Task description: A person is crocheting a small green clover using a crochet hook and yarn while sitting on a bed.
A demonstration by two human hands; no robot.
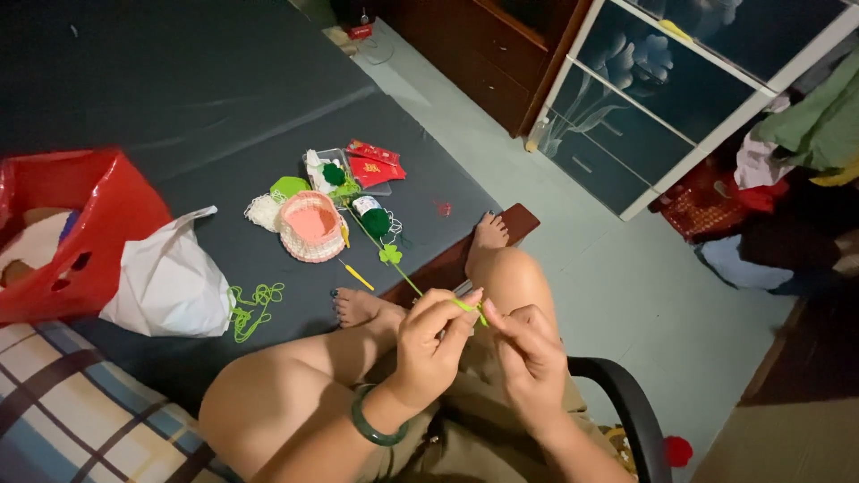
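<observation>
Fingertips of left hand (434, 335) and right hand (528, 344) pinch a light-green stem (420, 288) over the lap; its clover leaf (390, 255) hangs above the mattress's (179, 116) near edge. Overtight pulling risks dragging the green yarn ball (376, 221) off.

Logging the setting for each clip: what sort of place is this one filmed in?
Most likely a bedroom at home. A dark mattress lies beside a tiled floor, a glass-fronted cabinet stands nearby with clothes piled next to it, and yarn is spread on the mattress.
</observation>
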